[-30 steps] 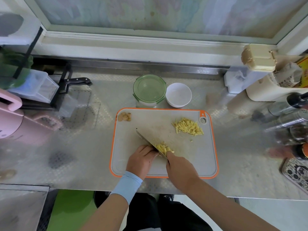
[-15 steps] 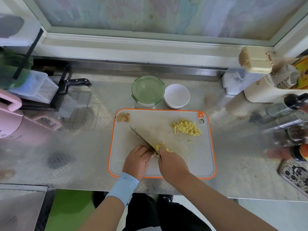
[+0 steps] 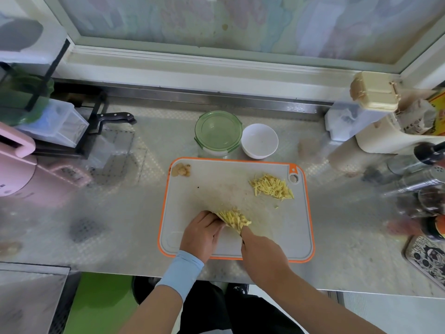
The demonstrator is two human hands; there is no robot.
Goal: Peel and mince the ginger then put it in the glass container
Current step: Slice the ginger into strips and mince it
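Observation:
A grey cutting board (image 3: 298, 237) with an orange rim lies in front of me. My right hand (image 3: 262, 249) grips the handle of a knife whose blade (image 3: 222, 216) lies tilted and low over the board. A small heap of yellow ginger strips (image 3: 234, 218) sits on the blade. My left hand (image 3: 202, 233) is beside the blade, its bent fingers touching the heap's left edge. A larger pile of ginger strips (image 3: 271, 188) lies at the board's far right, and peel scraps (image 3: 180, 169) at its far left corner. Behind the board stands the glass container (image 3: 218, 131), closed by its green lid.
A white bowl (image 3: 259, 141) stands right of the container. A black-handled knife (image 3: 115, 116) rests in a rack at the back left, near a pink appliance (image 3: 14, 169). Bottles and shakers (image 3: 419, 174) crowd the right side. The steel counter's front edge (image 3: 120, 273) is close to me.
The knife has stopped cutting. Its blade has turned flatter and now carries the cut strips. My left hand has shifted from holding the ginger down to touching the heap's side.

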